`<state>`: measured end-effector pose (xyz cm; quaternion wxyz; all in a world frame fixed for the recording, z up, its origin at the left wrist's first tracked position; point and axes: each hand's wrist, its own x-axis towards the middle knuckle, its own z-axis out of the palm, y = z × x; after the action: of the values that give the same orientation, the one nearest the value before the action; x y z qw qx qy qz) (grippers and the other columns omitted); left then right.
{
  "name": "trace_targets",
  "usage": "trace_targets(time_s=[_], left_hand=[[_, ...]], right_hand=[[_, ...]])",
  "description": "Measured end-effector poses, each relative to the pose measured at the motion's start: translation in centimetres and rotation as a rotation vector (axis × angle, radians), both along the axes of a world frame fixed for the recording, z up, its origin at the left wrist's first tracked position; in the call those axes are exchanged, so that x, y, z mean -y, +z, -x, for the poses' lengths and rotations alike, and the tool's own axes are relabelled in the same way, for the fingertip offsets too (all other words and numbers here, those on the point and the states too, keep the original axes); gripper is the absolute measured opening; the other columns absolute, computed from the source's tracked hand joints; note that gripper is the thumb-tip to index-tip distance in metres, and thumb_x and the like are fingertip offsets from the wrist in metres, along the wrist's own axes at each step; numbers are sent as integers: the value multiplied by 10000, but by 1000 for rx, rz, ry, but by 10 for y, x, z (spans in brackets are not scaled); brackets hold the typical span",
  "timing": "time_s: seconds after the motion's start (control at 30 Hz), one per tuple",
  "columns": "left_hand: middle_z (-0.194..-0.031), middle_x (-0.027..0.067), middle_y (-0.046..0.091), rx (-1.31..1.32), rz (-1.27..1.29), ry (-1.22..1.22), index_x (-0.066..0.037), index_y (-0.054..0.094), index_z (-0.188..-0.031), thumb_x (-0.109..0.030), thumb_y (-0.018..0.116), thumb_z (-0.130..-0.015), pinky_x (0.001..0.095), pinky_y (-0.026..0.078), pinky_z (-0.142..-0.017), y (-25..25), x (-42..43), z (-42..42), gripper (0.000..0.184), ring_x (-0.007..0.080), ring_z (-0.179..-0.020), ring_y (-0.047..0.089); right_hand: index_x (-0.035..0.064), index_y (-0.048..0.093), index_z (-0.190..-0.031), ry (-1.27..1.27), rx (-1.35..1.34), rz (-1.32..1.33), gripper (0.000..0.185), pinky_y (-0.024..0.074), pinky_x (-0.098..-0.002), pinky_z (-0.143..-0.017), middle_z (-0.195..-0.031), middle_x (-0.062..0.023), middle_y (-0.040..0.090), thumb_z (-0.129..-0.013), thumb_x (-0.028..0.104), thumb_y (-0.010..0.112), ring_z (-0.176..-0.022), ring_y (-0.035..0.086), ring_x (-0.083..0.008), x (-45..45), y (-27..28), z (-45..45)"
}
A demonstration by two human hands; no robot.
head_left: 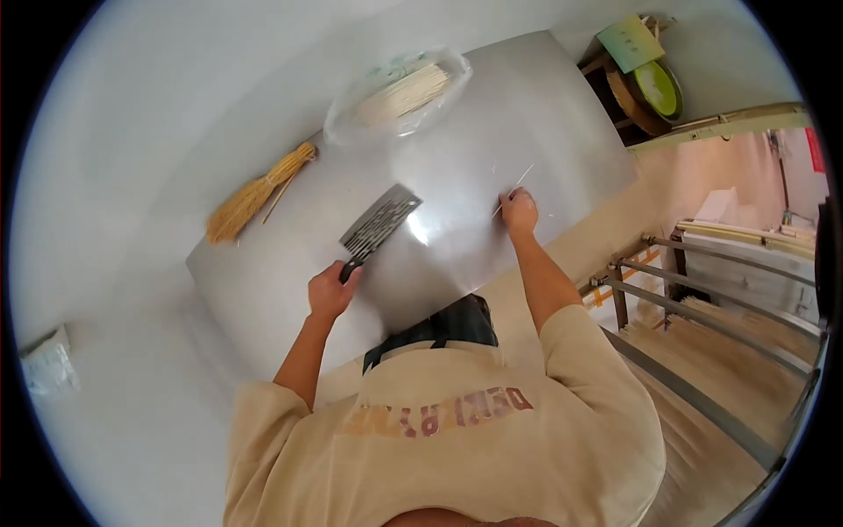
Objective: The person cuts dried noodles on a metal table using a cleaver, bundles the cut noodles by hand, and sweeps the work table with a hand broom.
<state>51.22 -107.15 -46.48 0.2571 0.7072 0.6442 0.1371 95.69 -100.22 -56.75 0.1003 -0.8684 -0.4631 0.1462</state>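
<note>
My left hand (pixel 332 292) is wrapped round the black handle of a cleaver (pixel 380 221). Its broad blade lies over the steel tabletop, pointing up and to the right, with a dark striped pattern on it. Over the right half of the table, my right hand (pixel 520 211) pinches a thin white noodle strand (pixel 525 174), which sticks out past the fingers. A few tiny white bits lie near that hand. At the back of the table a clear plastic bag (pixel 342 123) holds a bundle of straight pale noodles (pixel 420 90).
A straw broom (pixel 255 198) lies along the table's back left edge with a thin stick (pixel 279 200) beside it. Beyond the right end of the steel table (pixel 571 97) are a green basin (pixel 657 88) and a box (pixel 630 44). Metal rails (pixel 702 338) with pale strands stand at right.
</note>
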Motion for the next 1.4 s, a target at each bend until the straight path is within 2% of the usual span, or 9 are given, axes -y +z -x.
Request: trace_targets(time_s=[0.27, 0.4, 0.47, 0.7, 0.9, 0.97, 1.07, 1.27, 1.4], left_hand=[[-1076, 201, 670, 133, 36, -412, -14, 566, -1137, -244, 568, -956, 484, 523, -872, -39, -143, -186, 293, 390, -1012, 649], [-1054, 206, 660, 10, -239, -559, -2, 572, -1123, -122, 499, -921, 488, 532, -849, -124, -226, -295, 246, 371, -984, 655], [-1020, 174, 658, 12, -505, -587, -24, 581, -1113, -87, 493, -895, 468, 541, -820, -148, -265, -335, 243, 337, -966, 650], [-1224, 174, 584, -67, -603, -370, -20, 574, -1166, -101, 498, -929, 443, 474, -986, -134, -339, -416, 262, 333, -1160, 557], [-1320, 222, 581, 437, -311, -756, -3, 514, -1343, -252, 571, -984, 467, 436, -1059, -114, -181, -361, 440, 401, -1233, 541], [-1281, 159, 623, 693, 563, -624, -47, 581, -1273, -302, 606, -996, 400, 465, -1002, -89, -89, -314, 377, 282, -1183, 601], [-1249, 92, 656, 1060, 1154, -181, -44, 611, -1270, -260, 638, -983, 357, 499, -971, -55, 19, -237, 360, 202, -1146, 616], [-1236, 115, 654, 1210, 1064, 8, -9, 561, -1314, -342, 577, -1024, 365, 519, -977, -44, 111, -132, 442, 221, -1119, 643], [-1193, 135, 679, 1167, 878, 427, -11, 586, -1258, -338, 574, -1026, 353, 556, -909, -2, 145, -69, 401, 224, -1045, 678]], right_hand=[[59, 663, -869, 169, 138, -54, 229, 544, -488, -769, -891, -172, 695, -902, 265, 569, -846, 669, -370, 68, -23, 13], [39, 631, -879, -117, -337, -93, 212, 509, -460, -683, -825, -189, 654, -887, 248, 601, -772, 641, -369, 150, 37, 58], [26, 590, -859, -262, -590, -103, 201, 458, -303, -636, -718, -65, 599, -955, 202, 572, -704, 577, -126, 225, 39, 73], [68, 497, -854, -893, -991, -300, 161, 431, -257, -491, -654, -96, 629, -987, 158, 503, -530, 567, -154, 357, 89, 110], [76, 503, -859, -914, -1075, -472, 178, 400, -262, -473, -602, -48, 534, -1017, 159, 491, -500, 508, -145, 311, 89, 110], [77, 518, -886, -867, -1189, -517, 131, 402, -256, -479, -634, -38, 538, -1006, 126, 498, -516, 510, -138, 290, 92, 113], [78, 540, -935, -692, -1299, -441, 71, 403, -244, -490, -664, -23, 542, -995, 101, 511, -532, 506, -117, 272, 84, 122], [75, 587, -986, -64, -1308, -139, 57, 413, -245, -484, -708, 6, 542, -977, 119, 552, -565, 516, -102, 270, 56, 155], [112, 622, -1041, -6, -1493, 225, 125, 330, -204, -439, -677, 53, 488, -1001, 216, 565, -513, 421, -49, 268, 99, 186]])
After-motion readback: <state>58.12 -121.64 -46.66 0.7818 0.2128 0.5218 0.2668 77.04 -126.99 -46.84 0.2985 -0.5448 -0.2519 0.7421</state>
